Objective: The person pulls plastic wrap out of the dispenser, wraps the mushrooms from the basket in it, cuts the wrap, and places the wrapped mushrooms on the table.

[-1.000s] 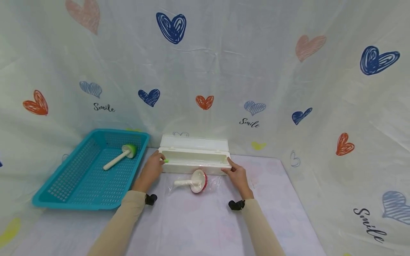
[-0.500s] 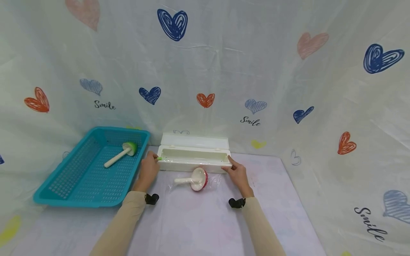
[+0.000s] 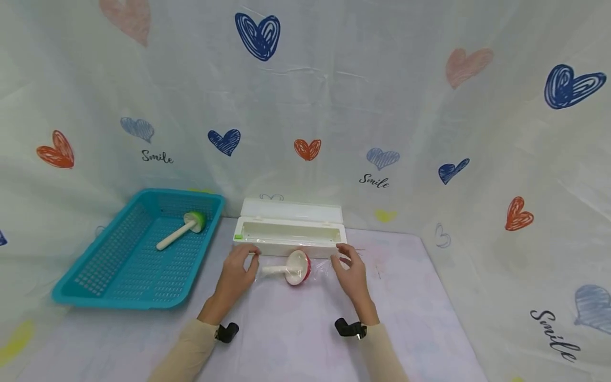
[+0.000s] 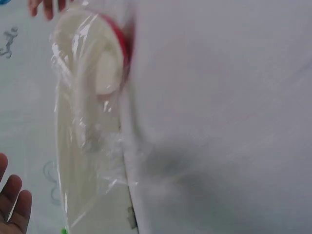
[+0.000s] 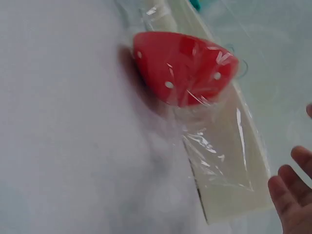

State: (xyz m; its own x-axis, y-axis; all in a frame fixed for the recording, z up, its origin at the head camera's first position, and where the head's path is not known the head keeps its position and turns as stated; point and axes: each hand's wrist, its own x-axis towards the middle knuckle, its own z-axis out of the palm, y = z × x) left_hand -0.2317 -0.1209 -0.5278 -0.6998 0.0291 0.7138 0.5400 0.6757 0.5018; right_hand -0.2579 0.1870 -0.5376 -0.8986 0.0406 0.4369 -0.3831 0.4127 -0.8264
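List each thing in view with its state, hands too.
White box: lid open
Green piece: at box's left end
Red-capped mushroom: on its side, in clear bag
Teal basket: upright
Green-capped mushroom: lying in basket
Left hand: relaxed, gripping nothing
Right hand: relaxed, gripping nothing

White-dotted red cap, white box

Booth of heart-printed sheeting
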